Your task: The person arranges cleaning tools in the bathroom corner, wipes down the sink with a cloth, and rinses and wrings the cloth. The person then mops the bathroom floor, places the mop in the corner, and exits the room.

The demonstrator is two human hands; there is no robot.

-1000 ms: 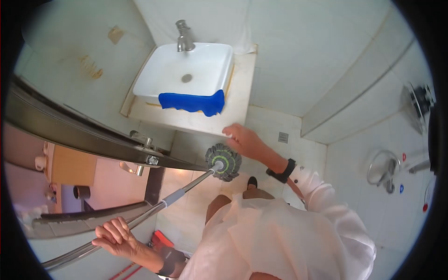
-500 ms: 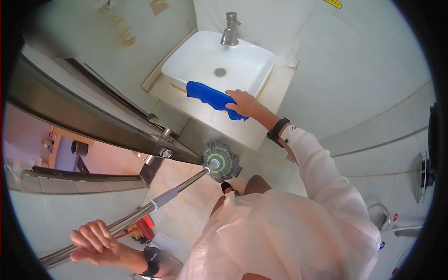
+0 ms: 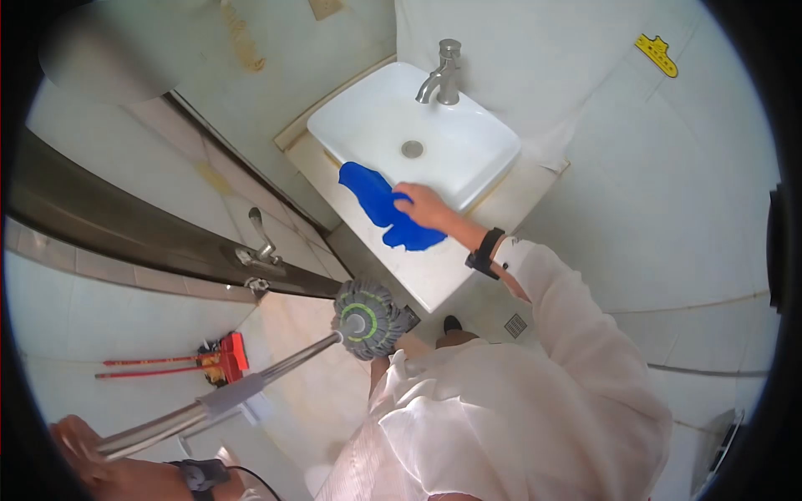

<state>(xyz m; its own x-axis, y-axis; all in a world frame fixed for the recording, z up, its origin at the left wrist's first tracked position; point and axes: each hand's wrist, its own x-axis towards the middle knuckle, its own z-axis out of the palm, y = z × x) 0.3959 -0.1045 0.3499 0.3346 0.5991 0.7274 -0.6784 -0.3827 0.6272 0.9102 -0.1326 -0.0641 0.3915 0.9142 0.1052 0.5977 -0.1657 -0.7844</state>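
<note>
My right hand (image 3: 426, 207) is closed on a bunched blue cloth (image 3: 368, 194), which lies on the pale counter (image 3: 439, 280) along the front of the white basin (image 3: 501, 150). At the lower left, my left hand (image 3: 79, 451) wraps round the metal handle of a mop (image 3: 292, 363). The handle slants up to a round grey strand head (image 3: 368, 321) with a green ring, beside the door edge and left of the counter corner. Part of my left hand fades into the dark rim of the view.
A metal faucet (image 3: 449, 75) stands behind the basin. A dark-framed door (image 3: 125, 225) with a lever handle (image 3: 263, 238) is on the left. A red dustpan and broom (image 3: 221, 359) are by the left wall. A floor drain (image 3: 515, 324) lies right of my foot.
The view has turned, and the room beyond the door is out of sight. The cloth is more bunched on the counter. The mop head appears lower and further left, still in my left hand's hold.
</note>
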